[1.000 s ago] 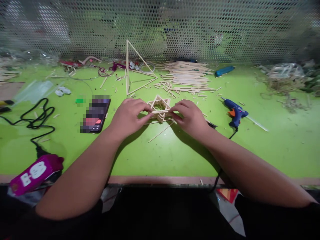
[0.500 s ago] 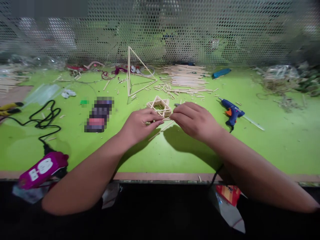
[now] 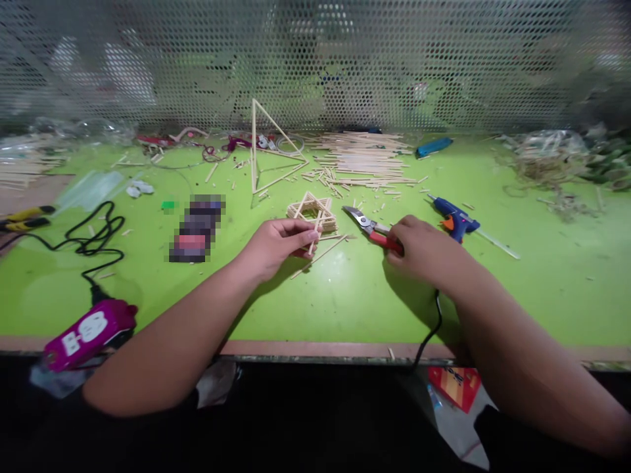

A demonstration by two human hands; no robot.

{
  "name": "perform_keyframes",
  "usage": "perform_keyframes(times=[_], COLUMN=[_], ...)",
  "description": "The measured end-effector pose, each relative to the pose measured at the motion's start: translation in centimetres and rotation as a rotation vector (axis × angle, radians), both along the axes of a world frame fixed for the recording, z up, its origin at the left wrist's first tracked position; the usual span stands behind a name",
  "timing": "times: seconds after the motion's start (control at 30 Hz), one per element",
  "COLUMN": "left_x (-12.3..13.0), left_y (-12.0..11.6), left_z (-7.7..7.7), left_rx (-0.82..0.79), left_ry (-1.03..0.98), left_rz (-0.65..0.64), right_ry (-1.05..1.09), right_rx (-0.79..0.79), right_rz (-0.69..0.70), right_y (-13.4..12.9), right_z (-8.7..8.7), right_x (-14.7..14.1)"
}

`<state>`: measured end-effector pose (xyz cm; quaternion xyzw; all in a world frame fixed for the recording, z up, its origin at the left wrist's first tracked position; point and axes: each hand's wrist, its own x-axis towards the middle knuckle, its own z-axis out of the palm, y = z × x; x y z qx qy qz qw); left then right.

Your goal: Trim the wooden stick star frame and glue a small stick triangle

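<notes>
My left hand grips the near side of a small lattice of wooden sticks, which rests on the green table. One stick of the lattice stands between its fingertips. My right hand is apart from the lattice, to the right, and closed around the red handles of a pair of steel-bladed snips. The blades point left towards the lattice and do not touch it. A loose stick lies below the lattice.
A tall stick triangle frame and a heap of sticks lie behind. A blue glue gun sits right, with its black cord. On the left are a pixelated phone, a magenta power strip and black cable. Perforated metal mesh backs the table.
My right hand has moved right, away from the lattice, and now holds red-handled snips. The view has shifted slightly. My left hand stays on the lattice.
</notes>
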<state>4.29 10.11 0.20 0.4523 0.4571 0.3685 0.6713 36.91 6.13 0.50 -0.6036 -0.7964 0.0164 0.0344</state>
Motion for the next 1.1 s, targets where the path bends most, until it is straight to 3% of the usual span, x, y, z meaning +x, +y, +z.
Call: perform_keyframes(times=[0.1, 0.17, 0.33, 0.4, 0.53, 0.7, 1.1], left_x=[0.0, -0.1, -0.4, -0.4, -0.5, -0.7, -0.4], left_y=[0.0, -0.1, -0.1, -0.2, -0.3, -0.4, -0.8], left_z=[0.0, 0.0, 0.1, 0.2, 0.3, 0.3, 0.9], left_rx=[0.002, 0.018, 0.061, 0.082, 0.135, 0.232, 0.272], left_ry=[-0.022, -0.023, -0.017, -0.019, -0.029, 0.008, 0.127], left_rz=[0.005, 0.019, 0.038, 0.045, 0.062, 0.086, 0.080], right_ry=[0.030, 0.120, 0.350, 0.520, 0.871, 0.843, 0.793], right_rx=[0.159, 0.193, -0.019, -0.050, -0.279, -0.261, -0.225], right_rz=[-0.077, -0.107, -0.315, -0.333, -0.079, 0.288, 0.354], right_y=[0.2, 0.5, 0.8, 0.4, -0.5, -0.9, -1.1], right_z=[-1.8, -1.9, 1.3, 2.8, 3.9, 3.2, 2.9], right_x=[-1.3, -1.6, -0.2, 0.3, 0.0, -1.1, -1.5])
